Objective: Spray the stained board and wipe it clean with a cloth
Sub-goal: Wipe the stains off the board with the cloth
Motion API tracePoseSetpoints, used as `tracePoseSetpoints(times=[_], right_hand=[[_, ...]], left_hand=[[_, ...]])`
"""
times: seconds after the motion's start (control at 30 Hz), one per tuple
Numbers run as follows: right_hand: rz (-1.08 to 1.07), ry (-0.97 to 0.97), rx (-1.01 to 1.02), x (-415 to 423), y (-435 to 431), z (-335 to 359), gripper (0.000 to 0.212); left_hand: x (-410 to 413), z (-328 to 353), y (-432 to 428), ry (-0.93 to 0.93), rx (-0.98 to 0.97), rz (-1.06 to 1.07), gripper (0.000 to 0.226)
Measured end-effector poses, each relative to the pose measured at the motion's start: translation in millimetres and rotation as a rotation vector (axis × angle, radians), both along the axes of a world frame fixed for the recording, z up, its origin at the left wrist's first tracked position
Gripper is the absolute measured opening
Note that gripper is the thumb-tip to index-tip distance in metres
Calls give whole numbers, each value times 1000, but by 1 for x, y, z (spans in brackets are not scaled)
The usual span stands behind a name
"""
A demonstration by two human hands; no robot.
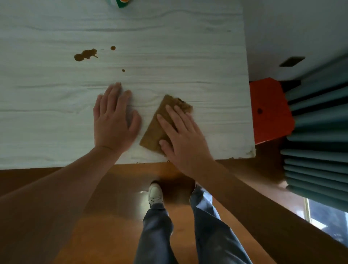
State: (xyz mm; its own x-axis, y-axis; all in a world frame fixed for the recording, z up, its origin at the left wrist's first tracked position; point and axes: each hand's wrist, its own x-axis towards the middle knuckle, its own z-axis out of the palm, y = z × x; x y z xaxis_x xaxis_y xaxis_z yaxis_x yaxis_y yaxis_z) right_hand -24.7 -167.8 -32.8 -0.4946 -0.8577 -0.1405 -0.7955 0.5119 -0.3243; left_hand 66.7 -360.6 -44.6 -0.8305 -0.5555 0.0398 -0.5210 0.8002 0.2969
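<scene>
On the board (188, 47), near its front edge, a brown cloth (153, 132) is pressed flat by the right hand (185, 143), fingers spread. The left hand (113, 122) is laid beside it, fingers together. Stains (84, 55) are seen mid-board. The far bottle (122, 2) is cropped, label unreadable.
</scene>
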Motion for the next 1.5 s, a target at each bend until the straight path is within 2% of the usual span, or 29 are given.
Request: tracePoseSetpoints(times=[0.17,0.3,0.37,0.47,0.57,0.73,0.83,0.93,1.0,1.07,1.17,1.3,1.4,1.5], right_hand=[[-297,-4,5,-49,-24,2,62],[-503,18,36,-44,22,1,62],[-533,32,41,-17,49,4,61],[-475,35,63,32,70,7,59],[-353,11,66,62,53,2,61],[-201,20,-35,28,-5,-2,57],[-269,25,-41,-26,-28,-2,57],[-435,10,-27,-75,-22,-1,58],[-523,9,-5,-85,-4,-1,60],[-524,24,21,-71,13,1,61],[-426,19,42,-22,35,6,60],[-194,-25,11,33,28,6,62],[-90,-20,-45,26,3,0,59],[-126,2,-74,-4,-14,-2,59]], left_hand=[[1,1,0,3,3,-4,58],[3,-1,1,6,8,-11,58],[3,-2,0,16,11,-12,58],[3,-2,0,12,11,-12,58],[3,-1,0,17,10,-7,57],[3,-2,1,25,5,-14,56],[2,-3,1,35,-3,-6,56],[2,-3,0,42,-6,1,58],[2,-2,1,36,0,2,59],[2,-1,2,26,2,4,60],[1,1,2,12,1,1,57],[2,0,1,4,-6,-12,56],[2,0,1,12,-12,-15,55],[1,-1,1,16,-19,-7,54]])
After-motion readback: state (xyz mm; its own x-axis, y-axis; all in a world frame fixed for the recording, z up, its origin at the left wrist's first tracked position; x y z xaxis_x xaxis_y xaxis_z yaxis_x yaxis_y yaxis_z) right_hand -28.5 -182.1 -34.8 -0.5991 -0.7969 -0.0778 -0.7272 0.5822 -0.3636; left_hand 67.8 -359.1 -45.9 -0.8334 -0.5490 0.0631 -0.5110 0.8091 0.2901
